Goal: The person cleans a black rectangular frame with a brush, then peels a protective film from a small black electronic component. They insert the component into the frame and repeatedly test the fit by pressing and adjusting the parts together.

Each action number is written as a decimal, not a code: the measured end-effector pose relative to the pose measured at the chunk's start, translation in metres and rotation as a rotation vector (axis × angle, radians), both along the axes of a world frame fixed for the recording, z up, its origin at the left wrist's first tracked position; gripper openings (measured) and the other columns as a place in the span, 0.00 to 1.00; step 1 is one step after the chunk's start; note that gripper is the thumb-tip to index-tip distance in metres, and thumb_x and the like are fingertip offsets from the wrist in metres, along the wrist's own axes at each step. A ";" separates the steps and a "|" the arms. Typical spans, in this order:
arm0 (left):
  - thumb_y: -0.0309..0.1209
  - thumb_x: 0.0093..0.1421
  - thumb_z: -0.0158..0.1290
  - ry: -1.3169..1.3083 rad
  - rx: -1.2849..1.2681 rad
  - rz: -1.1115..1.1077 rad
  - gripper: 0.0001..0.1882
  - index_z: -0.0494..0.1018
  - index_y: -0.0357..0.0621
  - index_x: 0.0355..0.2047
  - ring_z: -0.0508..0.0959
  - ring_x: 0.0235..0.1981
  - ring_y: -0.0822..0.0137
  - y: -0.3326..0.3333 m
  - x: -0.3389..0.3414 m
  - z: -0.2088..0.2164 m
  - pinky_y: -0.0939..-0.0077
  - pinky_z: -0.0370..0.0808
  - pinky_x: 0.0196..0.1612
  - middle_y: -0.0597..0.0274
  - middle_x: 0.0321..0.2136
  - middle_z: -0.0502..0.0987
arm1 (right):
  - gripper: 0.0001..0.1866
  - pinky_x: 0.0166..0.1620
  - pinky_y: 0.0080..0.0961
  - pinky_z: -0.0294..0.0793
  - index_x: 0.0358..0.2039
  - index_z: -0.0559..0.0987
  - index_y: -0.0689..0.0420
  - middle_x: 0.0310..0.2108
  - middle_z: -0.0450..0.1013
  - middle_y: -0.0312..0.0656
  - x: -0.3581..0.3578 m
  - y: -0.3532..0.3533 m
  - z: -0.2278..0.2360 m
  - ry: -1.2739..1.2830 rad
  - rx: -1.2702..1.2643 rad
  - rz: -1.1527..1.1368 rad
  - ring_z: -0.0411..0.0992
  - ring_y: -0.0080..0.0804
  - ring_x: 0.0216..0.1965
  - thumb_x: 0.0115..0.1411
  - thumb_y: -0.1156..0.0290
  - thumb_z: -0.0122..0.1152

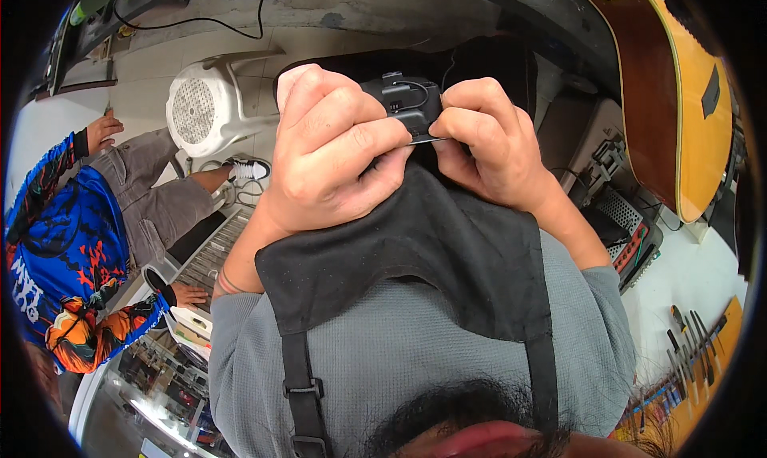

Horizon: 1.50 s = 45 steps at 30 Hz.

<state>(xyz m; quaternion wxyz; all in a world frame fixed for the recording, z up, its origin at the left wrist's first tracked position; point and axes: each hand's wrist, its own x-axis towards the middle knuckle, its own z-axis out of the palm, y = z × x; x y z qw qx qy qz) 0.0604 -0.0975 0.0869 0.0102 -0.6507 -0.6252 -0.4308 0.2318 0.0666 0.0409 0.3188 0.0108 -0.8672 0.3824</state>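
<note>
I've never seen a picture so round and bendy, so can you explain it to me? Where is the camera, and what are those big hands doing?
There's no robot here, just a person. The camera sits on that person's head and looks down. Its very wide lens bends straight edges, so everything looks curved.

The big hands are the person's own: the left hand and the right hand. Their fingertips pinch a small thin strip between them; it's too small to tell exactly what it is. Just beyond is a black device. Below the hands are a black apron and a grey shirt.

On the left are a white stool and another person in a blue top. On the right is a guitar body, with slim tools lower down.
</note>
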 end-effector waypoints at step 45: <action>0.32 0.65 0.68 -1.109 -0.529 0.075 0.30 0.72 0.40 0.65 0.76 0.57 0.65 -0.006 -0.088 -0.109 0.67 0.77 0.58 0.60 0.58 0.74 | 0.10 0.33 0.26 0.82 0.53 0.72 0.64 0.37 0.76 0.41 -0.081 0.015 -0.064 -0.619 -1.181 0.004 0.82 0.28 0.32 0.76 0.77 0.58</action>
